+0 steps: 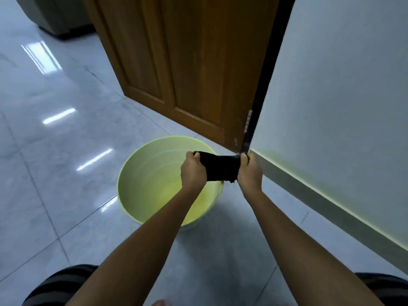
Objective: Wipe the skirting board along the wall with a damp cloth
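A black cloth point(220, 167) is stretched between my two hands above the right rim of a light green bucket point(141, 173). My left hand point(193, 171) grips its left end and my right hand point(250, 171) grips its right end. The grey skirting board point(320, 203) runs along the foot of the pale wall point(342, 96) on the right, from the door corner toward me. My right hand is close to its far end, near the corner; I cannot tell whether it touches it.
A brown wooden door point(187, 74) stands open ahead, hinged at the wall's corner. Glossy pale floor tiles point(55, 151) spread to the left. A dark-based piece of furniture point(55, 18) sits at the far left. My knees in striped fabric point(57, 286) show at the bottom.
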The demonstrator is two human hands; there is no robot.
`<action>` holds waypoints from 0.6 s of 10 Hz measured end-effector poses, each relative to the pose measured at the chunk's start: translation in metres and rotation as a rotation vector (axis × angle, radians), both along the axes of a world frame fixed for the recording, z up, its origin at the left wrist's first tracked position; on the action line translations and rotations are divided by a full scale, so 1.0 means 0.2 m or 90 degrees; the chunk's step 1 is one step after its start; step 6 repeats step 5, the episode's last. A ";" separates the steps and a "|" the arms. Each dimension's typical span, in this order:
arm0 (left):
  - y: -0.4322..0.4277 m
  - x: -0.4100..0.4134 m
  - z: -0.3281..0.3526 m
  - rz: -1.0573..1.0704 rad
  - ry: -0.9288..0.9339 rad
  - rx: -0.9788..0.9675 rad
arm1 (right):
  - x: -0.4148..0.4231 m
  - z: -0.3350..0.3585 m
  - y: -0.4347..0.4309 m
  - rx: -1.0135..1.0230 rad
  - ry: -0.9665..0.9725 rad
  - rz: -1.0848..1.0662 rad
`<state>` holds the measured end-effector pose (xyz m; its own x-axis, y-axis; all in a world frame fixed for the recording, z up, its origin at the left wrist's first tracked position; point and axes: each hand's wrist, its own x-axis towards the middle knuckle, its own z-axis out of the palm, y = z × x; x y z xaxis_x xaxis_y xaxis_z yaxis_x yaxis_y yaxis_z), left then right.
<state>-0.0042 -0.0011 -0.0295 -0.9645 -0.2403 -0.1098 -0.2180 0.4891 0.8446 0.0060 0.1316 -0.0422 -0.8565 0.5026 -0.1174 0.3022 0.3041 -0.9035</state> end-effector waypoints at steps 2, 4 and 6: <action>0.00 -0.12 -0.33 -0.179 -0.200 0.199 | -0.04 -0.33 -0.11 -0.208 -0.054 0.096; -0.07 -0.07 -0.14 -0.202 -0.215 -0.131 | -0.09 -0.09 -0.04 0.145 -0.255 0.204; -0.13 -0.20 0.29 -0.293 -0.196 -0.288 | -0.21 0.33 0.00 0.260 -0.298 0.274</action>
